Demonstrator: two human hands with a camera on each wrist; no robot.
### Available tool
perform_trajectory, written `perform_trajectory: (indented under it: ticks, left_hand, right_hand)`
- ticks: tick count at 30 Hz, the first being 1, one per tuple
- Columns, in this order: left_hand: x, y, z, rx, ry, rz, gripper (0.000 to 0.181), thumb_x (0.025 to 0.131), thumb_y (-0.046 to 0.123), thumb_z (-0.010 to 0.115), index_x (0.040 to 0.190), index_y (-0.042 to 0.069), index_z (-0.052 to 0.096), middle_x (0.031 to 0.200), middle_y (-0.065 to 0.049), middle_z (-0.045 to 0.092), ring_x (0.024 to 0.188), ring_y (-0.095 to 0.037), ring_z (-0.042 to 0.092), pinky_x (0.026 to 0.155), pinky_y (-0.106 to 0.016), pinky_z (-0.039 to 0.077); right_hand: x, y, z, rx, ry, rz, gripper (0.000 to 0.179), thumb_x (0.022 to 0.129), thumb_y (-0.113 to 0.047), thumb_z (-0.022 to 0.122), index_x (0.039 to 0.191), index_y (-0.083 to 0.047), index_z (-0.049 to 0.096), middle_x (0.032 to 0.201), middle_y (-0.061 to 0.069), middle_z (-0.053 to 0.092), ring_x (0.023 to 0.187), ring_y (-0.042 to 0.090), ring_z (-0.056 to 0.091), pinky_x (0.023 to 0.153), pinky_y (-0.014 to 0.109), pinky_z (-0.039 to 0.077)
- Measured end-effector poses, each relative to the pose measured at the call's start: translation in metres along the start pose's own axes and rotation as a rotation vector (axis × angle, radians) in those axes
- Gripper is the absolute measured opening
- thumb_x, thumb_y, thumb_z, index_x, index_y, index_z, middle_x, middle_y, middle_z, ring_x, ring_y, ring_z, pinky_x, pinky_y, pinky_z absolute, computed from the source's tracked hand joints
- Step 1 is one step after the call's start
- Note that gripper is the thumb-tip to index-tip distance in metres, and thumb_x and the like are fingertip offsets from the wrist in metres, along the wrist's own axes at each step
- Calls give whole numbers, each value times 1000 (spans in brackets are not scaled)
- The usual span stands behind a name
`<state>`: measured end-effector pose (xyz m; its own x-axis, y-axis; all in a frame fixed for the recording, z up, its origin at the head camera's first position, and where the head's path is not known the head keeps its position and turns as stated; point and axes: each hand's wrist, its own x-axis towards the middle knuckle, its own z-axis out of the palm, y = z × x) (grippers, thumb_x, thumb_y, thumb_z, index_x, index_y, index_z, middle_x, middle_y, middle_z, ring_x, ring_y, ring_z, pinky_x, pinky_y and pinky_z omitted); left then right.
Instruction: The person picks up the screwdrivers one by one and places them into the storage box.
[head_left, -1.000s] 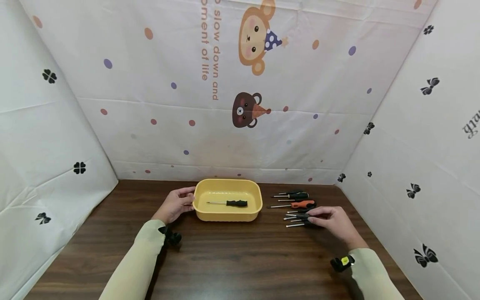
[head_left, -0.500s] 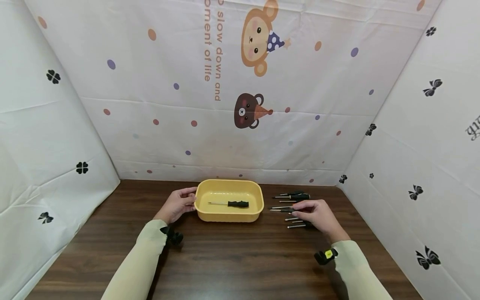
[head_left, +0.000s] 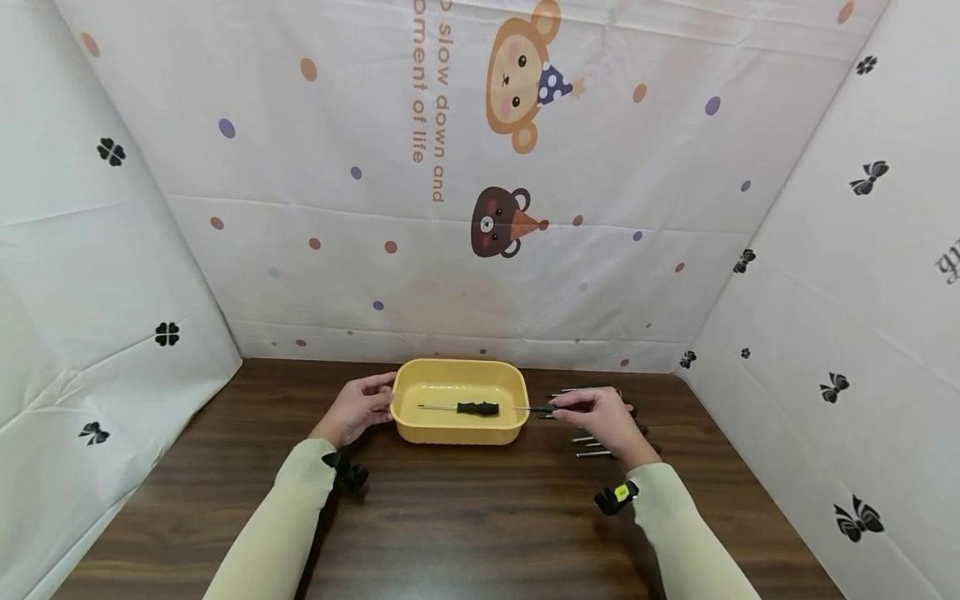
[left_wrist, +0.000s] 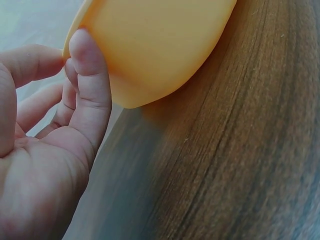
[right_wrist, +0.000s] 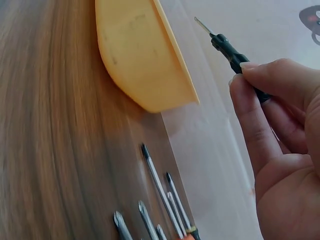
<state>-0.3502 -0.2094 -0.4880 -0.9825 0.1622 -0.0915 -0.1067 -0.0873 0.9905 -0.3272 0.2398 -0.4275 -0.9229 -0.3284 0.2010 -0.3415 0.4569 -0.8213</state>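
A yellow plastic tub [head_left: 461, 434] stands on the dark wooden table. Inside it lies a screwdriver [head_left: 477, 408] with a black handle, its shaft pointing left. My left hand [head_left: 358, 410] holds the tub's left end, with fingertips at the rim [left_wrist: 75, 27] and on the outer wall. Between thumb and fingers, my right hand [head_left: 600, 419] pinches a small screwdriver [right_wrist: 227, 49] by its black handle. Its thin shaft points left, over the tub's right rim. More screwdrivers [right_wrist: 160, 185] lie on the table below that hand, their handles partly hidden.
Patterned white cloth [head_left: 360, 275] hangs behind the table, with more white cloth [head_left: 847, 317] along the right side. The dark table [head_left: 450, 517] extends in front of the tub.
My right hand has lifted a small black-handled screwdriver from the group and carried it left to the tub's right edge. My left hand has stayed at the tub.
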Motion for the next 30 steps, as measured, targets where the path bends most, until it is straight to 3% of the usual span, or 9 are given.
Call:
perform_trajectory:
  ticks: [6, 12, 17, 22, 30]
  left_hand:
    - [0, 2, 1, 5, -2, -1, 57, 101, 0, 58, 155, 1, 41, 101, -8, 61, 74, -15, 65, 69, -26, 61]
    - [-1, 1, 1, 8, 0, -3, 56, 101, 0, 57, 155, 1, 41, 101, -7, 61, 74, -15, 65, 69, -26, 61]
    - [-1, 1, 1, 16, 4, -8, 56, 102, 1, 57, 155, 1, 41, 101, -8, 62, 74, -14, 64, 69, -25, 61]
    - [0, 1, 1, 17, 9, -13, 56, 101, 1, 58, 155, 1, 42, 100, -7, 61, 73, -14, 64, 69, -26, 61]
    - [0, 2, 2, 13, 7, -18, 56, 101, 1, 58, 155, 1, 41, 100, -8, 62, 74, -14, 64, 69, -26, 61]
  right_hand:
    - [17, 6, 15, 31, -12, 15, 21, 84, -23, 85, 104, -16, 82, 105, 7, 79, 88, 15, 73, 77, 42, 63]
    - [29, -3, 31, 0, -6, 5, 18, 84, -19, 85, 101, -13, 83, 102, 8, 79, 83, 12, 72, 74, 35, 63]
    - [37, -9, 42, -19, -11, 24, 14, 85, -20, 85, 99, -19, 84, 102, 4, 79, 82, 13, 70, 70, 34, 62]
    - [45, -11, 53, -8, -31, 34, 13, 85, -21, 85, 98, -20, 83, 101, 2, 78, 85, 15, 70, 72, 36, 61]
    - [56, -16, 65, -43, -49, 3, 12, 84, -20, 86, 96, -17, 84, 101, 2, 79, 87, 11, 71, 73, 28, 60]
